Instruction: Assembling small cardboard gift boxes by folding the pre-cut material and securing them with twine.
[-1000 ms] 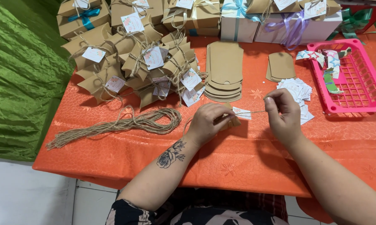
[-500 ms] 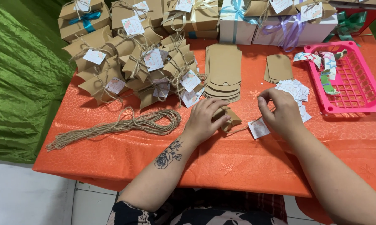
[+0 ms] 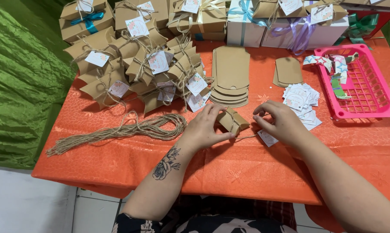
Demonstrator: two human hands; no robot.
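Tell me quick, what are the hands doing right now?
Left hand: closed on the small box, pinching the twine.
Right hand: fingers curled at the other twine end, touching the tag; grip cannot be told.

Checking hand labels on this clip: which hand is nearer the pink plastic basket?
Right. The right hand lies between the small kraft pillow box and the pink plastic basket, beside the pile of white tags. The left hand rests on the box's far side.
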